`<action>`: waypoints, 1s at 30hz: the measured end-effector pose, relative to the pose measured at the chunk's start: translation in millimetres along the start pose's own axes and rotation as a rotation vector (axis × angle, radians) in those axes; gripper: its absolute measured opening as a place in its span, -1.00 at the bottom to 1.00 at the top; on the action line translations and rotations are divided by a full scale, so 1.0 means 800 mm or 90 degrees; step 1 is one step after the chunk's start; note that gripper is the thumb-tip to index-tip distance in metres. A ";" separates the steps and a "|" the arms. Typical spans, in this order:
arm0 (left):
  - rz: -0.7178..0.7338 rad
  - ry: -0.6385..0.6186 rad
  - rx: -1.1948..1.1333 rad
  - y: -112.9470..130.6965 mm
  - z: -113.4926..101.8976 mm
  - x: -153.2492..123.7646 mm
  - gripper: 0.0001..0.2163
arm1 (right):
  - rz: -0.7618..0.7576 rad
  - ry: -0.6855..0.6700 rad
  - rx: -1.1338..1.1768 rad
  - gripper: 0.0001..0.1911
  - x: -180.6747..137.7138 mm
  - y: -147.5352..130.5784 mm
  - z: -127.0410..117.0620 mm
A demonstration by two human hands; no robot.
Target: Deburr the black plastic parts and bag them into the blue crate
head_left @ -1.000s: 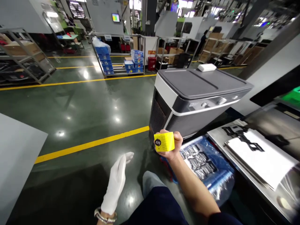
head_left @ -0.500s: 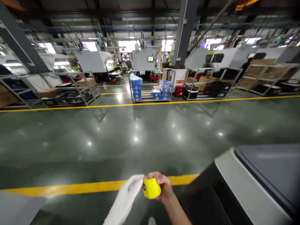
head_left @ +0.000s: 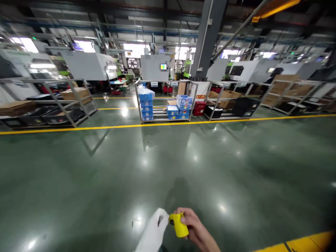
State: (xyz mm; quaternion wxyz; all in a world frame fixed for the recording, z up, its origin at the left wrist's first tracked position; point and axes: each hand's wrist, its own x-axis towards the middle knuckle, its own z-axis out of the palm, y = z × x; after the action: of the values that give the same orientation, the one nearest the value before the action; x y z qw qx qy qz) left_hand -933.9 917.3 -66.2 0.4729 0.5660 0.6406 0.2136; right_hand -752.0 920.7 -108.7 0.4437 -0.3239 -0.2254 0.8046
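Item one: roll of yellow labels [head_left: 179, 225], low at the bottom centre of the head view, held in the air above the floor between both hands; short and cylindrical, tilted with its upper end toward the left hand, a small dark round mark on that end; any printing is too small to read.

Item two: right hand [head_left: 196, 224], bare, closed in a narrow grip around the roll; its fingers [head_left: 187, 216] curl over the yellow surface from the right side.

Item three: left hand [head_left: 153, 231], in a white fabric glove, its tip touching the roll's upper end; whether the gloved fingers close on the roll or only rest against it, the view does not settle.

Surroundings: polished green epoxy floor [head_left: 110, 175] directly beneath both hands, with ceiling lights reflected in it and a yellow floor line [head_left: 301, 244] cut off by the lower right corner; a long yellow aisle line [head_left: 168, 121] runs across the far side; beyond it stands a steel rack [head_left: 165, 119] loaded with blue plastic crates [head_left: 146, 104]; a red bin [head_left: 198, 108] sits just right of that rack; black crates [head_left: 245, 106] occupy a further rack; cardboard boxes [head_left: 76, 94] lie on a steel shelf unit at the left; large white machine housings [head_left: 154, 68], one with a small lit monitor [head_left: 163, 66], line the far wall; a grey steel column [head_left: 207, 38] rises behind the racks.
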 end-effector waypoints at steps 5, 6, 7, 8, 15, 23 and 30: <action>0.054 -0.095 0.159 0.091 -0.062 0.197 -0.76 | -0.059 0.070 -0.211 -0.54 0.140 -0.127 -0.024; 0.057 -0.106 0.177 0.106 -0.071 0.237 -0.75 | -0.065 0.085 -0.246 -0.52 0.170 -0.150 -0.032; 0.059 -0.114 0.190 0.120 -0.078 0.278 -0.75 | -0.073 0.106 -0.277 -0.49 0.201 -0.172 -0.044; 0.063 -0.121 0.200 0.133 -0.084 0.322 -0.75 | -0.086 0.131 -0.310 -0.48 0.235 -0.193 -0.057; 0.033 -0.118 0.118 0.216 -0.123 0.665 -0.58 | -0.237 0.259 -0.502 -0.59 0.509 -0.386 -0.167; -0.202 0.162 -0.214 0.195 -0.235 0.977 -0.31 | -0.265 0.135 -0.300 -0.68 0.778 -0.720 -0.184; -0.469 0.181 -0.141 0.053 -0.298 1.184 -0.43 | -0.258 0.087 -0.297 -0.71 1.028 -0.882 -0.229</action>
State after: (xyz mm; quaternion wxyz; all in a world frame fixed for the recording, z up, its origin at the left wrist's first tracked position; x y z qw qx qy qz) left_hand -1030.4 1868.9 -267.0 0.4827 0.2095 0.8324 0.1734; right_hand -544.9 1998.0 -40.6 0.5227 -0.4191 -0.4336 0.6027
